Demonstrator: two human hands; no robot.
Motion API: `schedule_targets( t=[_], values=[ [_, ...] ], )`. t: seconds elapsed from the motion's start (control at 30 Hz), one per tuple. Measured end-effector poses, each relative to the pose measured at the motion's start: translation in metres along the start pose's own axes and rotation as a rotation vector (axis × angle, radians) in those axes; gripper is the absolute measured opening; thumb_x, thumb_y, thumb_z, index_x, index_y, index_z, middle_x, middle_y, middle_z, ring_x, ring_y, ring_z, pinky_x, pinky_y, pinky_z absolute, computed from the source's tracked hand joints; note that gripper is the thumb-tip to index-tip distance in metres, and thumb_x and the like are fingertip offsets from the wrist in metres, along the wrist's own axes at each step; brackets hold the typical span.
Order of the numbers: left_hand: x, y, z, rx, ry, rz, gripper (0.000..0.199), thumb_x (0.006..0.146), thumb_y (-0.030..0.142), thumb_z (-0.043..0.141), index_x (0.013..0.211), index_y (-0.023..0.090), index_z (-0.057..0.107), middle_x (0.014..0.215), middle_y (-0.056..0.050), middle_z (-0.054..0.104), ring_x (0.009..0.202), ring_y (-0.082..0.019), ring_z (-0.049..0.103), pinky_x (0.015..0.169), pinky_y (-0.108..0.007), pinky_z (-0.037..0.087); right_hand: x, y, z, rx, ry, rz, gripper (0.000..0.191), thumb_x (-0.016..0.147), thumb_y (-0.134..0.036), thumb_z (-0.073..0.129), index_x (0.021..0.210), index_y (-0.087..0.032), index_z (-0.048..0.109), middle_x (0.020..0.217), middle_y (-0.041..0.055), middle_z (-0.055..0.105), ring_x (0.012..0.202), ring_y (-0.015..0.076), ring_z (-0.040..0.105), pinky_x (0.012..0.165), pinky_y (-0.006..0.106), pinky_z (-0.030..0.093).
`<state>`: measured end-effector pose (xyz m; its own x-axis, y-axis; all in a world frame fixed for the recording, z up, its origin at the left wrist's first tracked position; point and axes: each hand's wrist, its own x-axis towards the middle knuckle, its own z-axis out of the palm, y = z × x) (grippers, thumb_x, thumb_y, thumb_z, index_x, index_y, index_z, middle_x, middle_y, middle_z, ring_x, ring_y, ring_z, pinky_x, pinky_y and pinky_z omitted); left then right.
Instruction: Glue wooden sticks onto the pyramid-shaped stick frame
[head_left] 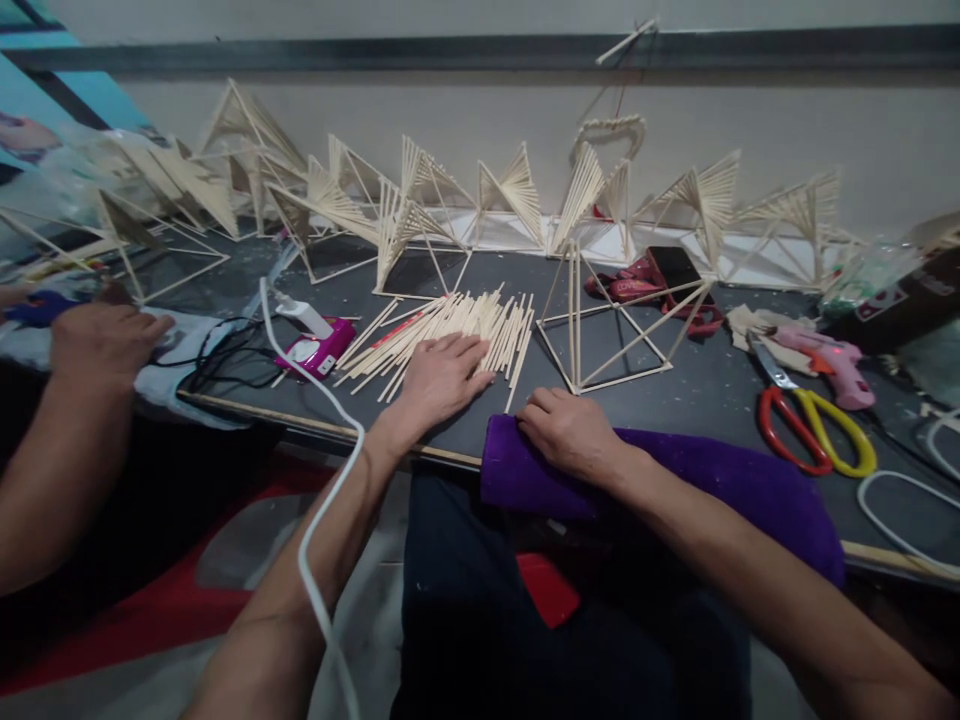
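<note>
My left hand [446, 378] lies with its fingers stretched out on a loose pile of thin wooden sticks [472, 335]. On the purple cloth [675, 460] at the table's front edge, my right hand [566, 432] rests with its fingers curled over the cloth's far edge; their tips are partly hidden. Just beyond it stands an open frame of glued sticks [619, 325], with a square base and slanting sticks above. A red stick [409, 327] lies among the pale ones.
Several finished stick structures [510, 200] line the back wall. At right lie scissors [814, 420] and a pink glue gun [832, 362]. A magenta power socket [319, 347] sits left, its white cable [349, 425] crossing my left forearm. Another person's hand [105, 335] is at far left.
</note>
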<state>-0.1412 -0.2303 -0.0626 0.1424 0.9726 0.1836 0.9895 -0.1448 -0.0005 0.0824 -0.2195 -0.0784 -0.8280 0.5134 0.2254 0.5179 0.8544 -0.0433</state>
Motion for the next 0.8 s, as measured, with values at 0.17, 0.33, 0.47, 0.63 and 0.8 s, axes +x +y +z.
schedule_targets(
  t=[0.17,0.33,0.47,0.63,0.8],
  values=[
    [0.0,-0.018,-0.001,0.042,0.015,-0.108,0.044,0.094,0.049,0.049,0.123,0.021,0.066,0.133,-0.013,0.06,0.12,-0.032,0.055,0.094,-0.044,0.042,0.001,0.0,0.0,0.001,0.009,-0.001,0.027,0.101,-0.03,0.044,0.09,-0.018,0.066,0.09,0.0056,0.061,0.081,0.017,0.051,0.061,0.033,0.022],
    [0.003,-0.03,-0.003,0.035,-0.004,-0.131,0.038,0.091,0.045,0.054,0.117,0.021,0.069,0.132,-0.012,0.06,0.119,-0.03,0.055,0.094,-0.042,0.043,0.001,0.0,0.0,0.007,0.001,-0.009,0.026,0.101,-0.028,0.045,0.09,-0.018,0.066,0.089,0.0058,0.061,0.08,0.0171,0.05,0.06,0.033,0.021],
    [-0.005,-0.024,-0.002,0.05,-0.012,-0.083,0.037,0.092,0.045,0.053,0.118,0.023,0.068,0.133,-0.009,0.063,0.123,-0.029,0.053,0.098,-0.042,0.04,0.001,-0.001,0.001,0.005,0.001,-0.011,0.025,0.1,-0.026,0.045,0.09,-0.018,0.067,0.089,0.0066,0.061,0.079,0.0172,0.049,0.058,0.033,0.02],
    [-0.017,0.007,0.003,0.009,0.04,0.012,0.038,0.099,0.04,0.044,0.129,0.025,0.061,0.136,-0.006,0.062,0.132,-0.026,0.048,0.099,-0.044,0.035,0.0,0.0,0.002,0.007,0.029,-0.033,0.024,0.1,-0.024,0.046,0.089,-0.017,0.066,0.087,0.0067,0.06,0.078,0.0177,0.048,0.058,0.033,0.021],
    [-0.02,0.028,0.007,-0.006,0.05,0.024,0.042,0.099,0.04,0.043,0.133,0.021,0.059,0.14,-0.008,0.06,0.129,-0.027,0.05,0.097,-0.046,0.035,0.001,0.0,0.003,0.005,0.065,-0.048,0.023,0.099,-0.022,0.047,0.09,-0.018,0.067,0.084,0.0058,0.06,0.077,0.018,0.047,0.058,0.033,0.021]
  ],
)
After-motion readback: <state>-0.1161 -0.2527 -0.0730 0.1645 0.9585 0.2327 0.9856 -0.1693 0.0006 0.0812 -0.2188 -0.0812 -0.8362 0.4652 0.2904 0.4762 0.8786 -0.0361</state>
